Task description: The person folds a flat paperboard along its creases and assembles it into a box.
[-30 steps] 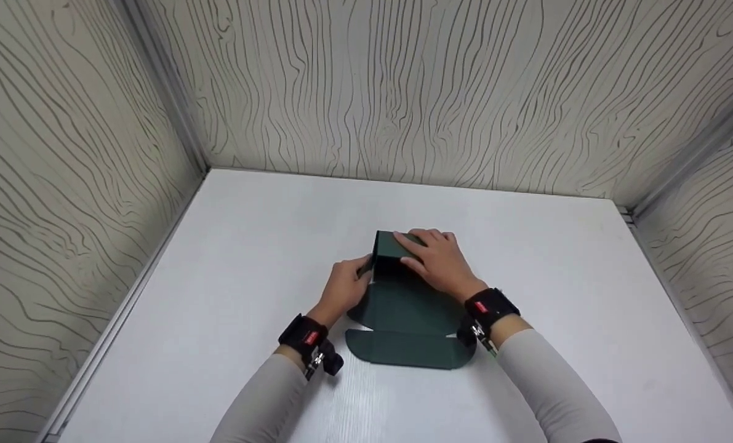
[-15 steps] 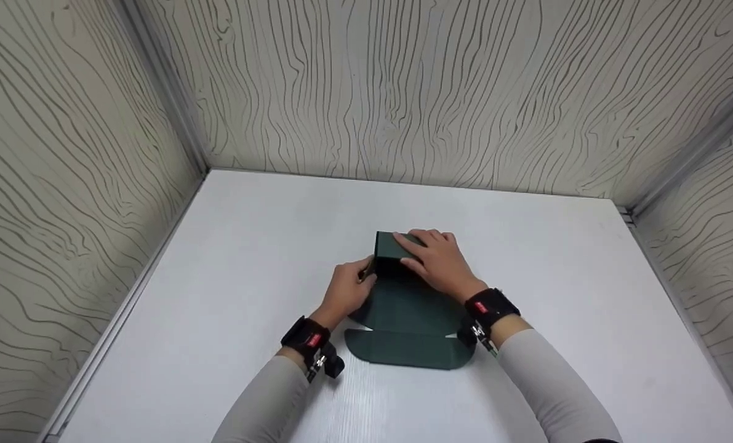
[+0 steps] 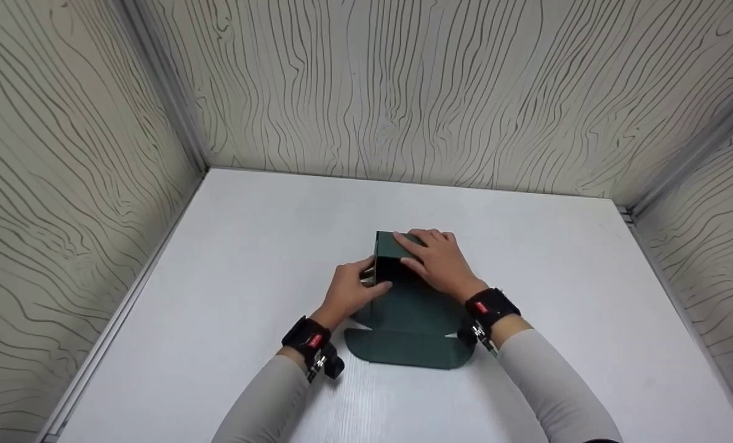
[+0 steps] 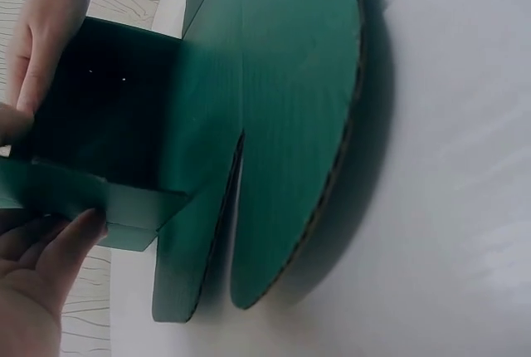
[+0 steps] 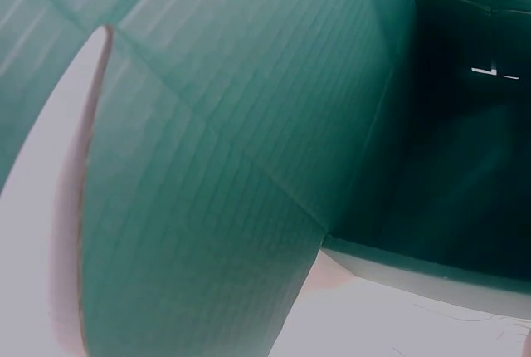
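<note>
A dark green cardboard box [image 3: 412,307], partly folded, lies on the white table, its opening facing me and its front flap [image 3: 409,349] flat. My right hand [image 3: 443,261] holds the top panel [image 3: 388,245], index finger across it, thumb at the front edge and other fingers over the far side. At the left side wall, my left hand [image 3: 348,292] grips with thumb and fingers apart. In the left wrist view, left fingers [image 4: 75,245] lie against the wall's outer face. Small slots [image 5: 495,73] show inside the box in the right wrist view. My right palm hides the box's right side.
The white table [image 3: 249,246] spreads around the box on all sides. Wood-grain patterned panels [image 3: 391,92] stand behind and to both sides, joined by grey metal corner posts [image 3: 163,80]. Black cameras on straps [image 3: 332,366] hang under both wrists.
My left thumb has moved rightward from beside the side flap to in front of the box's opening, and the left flap has shifted inward. The right hand has stayed on the top panel.
</note>
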{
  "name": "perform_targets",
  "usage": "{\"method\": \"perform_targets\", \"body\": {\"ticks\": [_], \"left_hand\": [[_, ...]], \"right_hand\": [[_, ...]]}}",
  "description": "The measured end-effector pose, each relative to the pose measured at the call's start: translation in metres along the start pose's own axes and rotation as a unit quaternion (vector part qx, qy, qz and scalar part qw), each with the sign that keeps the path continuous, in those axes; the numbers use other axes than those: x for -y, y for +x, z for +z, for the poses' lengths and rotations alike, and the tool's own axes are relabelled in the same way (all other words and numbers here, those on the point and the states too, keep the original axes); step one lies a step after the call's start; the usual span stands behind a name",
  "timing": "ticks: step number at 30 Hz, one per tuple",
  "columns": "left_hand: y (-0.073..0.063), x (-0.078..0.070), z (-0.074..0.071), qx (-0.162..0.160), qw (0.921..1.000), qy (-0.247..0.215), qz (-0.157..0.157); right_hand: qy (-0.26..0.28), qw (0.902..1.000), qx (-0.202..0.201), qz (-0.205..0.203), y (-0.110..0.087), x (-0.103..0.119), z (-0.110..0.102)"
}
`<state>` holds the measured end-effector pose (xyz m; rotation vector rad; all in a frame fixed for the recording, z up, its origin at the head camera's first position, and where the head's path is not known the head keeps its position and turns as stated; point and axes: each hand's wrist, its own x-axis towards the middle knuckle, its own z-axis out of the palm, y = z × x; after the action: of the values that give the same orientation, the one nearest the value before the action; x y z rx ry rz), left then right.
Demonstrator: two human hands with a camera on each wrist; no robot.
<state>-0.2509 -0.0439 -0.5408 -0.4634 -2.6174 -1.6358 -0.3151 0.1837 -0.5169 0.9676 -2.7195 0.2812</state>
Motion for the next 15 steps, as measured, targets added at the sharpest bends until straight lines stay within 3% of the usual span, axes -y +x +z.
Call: {"method": "perform_targets", "body": {"ticks": [6, 11, 15], "left_hand": [[-0.0008, 0.0013, -0.0027, 0.000, 1.0000, -0.006, 0.008], [0.0002, 0.0023, -0.0066, -0.027, 0.9991, -0.031, -0.011], [0.0028, 0.0044, -0.0066, -0.017, 0.9993, -0.029, -0.018]], "right_hand": [[0.002, 0.9998, -0.018, -0.011, -0.0013, 0.0014, -0.0011], [0.007, 0.9998, -0.016, -0.011, -0.0008, 0.0013, -0.0013], [0.008, 0.9999, -0.009, -0.006, -0.0007, 0.0004, -0.0014]]}}
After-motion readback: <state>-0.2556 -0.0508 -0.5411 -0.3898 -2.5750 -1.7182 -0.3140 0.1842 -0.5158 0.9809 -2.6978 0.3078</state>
